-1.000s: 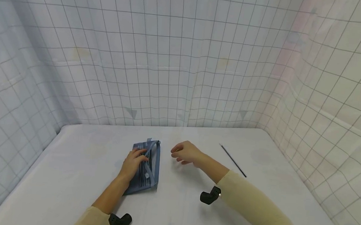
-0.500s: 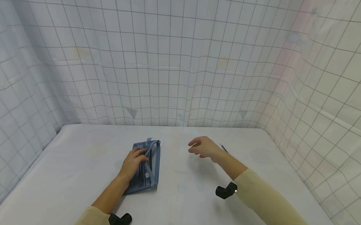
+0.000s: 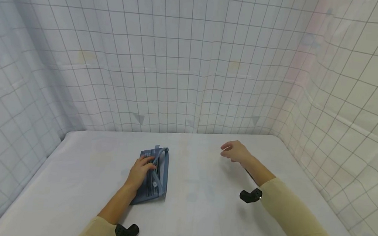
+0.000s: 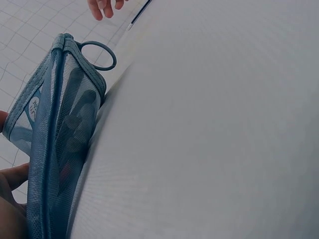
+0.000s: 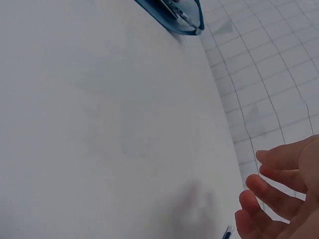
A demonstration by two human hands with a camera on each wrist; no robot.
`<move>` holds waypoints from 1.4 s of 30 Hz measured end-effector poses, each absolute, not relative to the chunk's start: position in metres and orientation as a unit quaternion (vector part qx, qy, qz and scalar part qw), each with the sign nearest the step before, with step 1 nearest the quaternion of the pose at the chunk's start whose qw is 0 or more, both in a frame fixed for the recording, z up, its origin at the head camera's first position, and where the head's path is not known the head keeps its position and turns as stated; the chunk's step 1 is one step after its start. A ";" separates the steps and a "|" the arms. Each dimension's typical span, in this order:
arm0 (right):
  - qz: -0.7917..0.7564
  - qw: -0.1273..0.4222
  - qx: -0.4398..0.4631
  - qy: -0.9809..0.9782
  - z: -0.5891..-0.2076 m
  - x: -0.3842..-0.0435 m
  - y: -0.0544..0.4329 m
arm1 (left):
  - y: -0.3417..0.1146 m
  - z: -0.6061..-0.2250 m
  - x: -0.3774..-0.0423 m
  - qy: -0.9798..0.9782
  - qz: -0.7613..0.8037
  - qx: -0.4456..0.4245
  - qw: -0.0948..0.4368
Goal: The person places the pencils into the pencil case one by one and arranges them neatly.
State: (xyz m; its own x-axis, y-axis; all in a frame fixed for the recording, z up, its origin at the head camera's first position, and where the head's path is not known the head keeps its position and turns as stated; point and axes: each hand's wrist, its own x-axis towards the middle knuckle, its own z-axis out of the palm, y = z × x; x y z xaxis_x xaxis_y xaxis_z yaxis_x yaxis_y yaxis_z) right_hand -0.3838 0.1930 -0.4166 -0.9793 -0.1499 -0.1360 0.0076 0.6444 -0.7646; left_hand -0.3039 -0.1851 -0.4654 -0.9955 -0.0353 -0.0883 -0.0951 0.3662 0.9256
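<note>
A blue mesh zip pencil pouch [image 3: 162, 171] lies on the white table, its mouth gaping toward the right and several slim pens inside. My left hand [image 3: 140, 171] grips its upper edge, thumb and fingers at the opening. In the left wrist view, the pouch [image 4: 62, 124] shows its zip band and a loop at the far end. My right hand [image 3: 236, 151] hovers over the right part of the table with loosely bent fingers and holds nothing. Beneath its wrist lies a thin dark pen [image 3: 249, 174], partly hidden by the forearm; its clear end [image 5: 228, 232] shows in the right wrist view.
A white-covered table [image 3: 194, 214] spreads under both hands. Grid-patterned curtains [image 3: 193, 59] enclose it at the back and both sides. Black wrist cameras [image 3: 251, 195] sit on both forearms.
My right hand has moved away from the pouch, right and slightly toward the back, and now overlaps the pen. My left hand and the pouch have stayed put.
</note>
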 end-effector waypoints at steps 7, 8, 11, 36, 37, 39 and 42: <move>-0.371 0.047 -0.020 0.927 -0.438 -0.391 0.229 | -0.183 -0.467 -0.303 0.823 0.566 -0.039 0.025; -0.363 0.045 -0.016 0.931 -0.441 -0.391 0.234 | -0.183 -0.467 -0.303 0.822 0.567 -0.039 0.025; -0.347 0.045 0.001 0.937 -0.449 -0.391 0.247 | -0.183 -0.467 -0.302 0.823 0.567 -0.037 0.021; -0.318 0.012 0.023 0.948 -0.459 -0.385 0.244 | -0.185 -0.466 -0.299 0.826 0.562 -0.039 0.015; -0.321 0.012 0.026 0.947 -0.459 -0.386 0.243 | -0.185 -0.466 -0.298 0.826 0.563 -0.039 0.014; -0.329 0.016 0.031 0.944 -0.459 -0.386 0.243 | -0.185 -0.466 -0.298 0.826 0.562 -0.037 0.014; -0.349 0.020 0.033 0.936 -0.459 -0.387 0.239 | -0.185 -0.467 -0.296 0.827 0.562 -0.033 0.013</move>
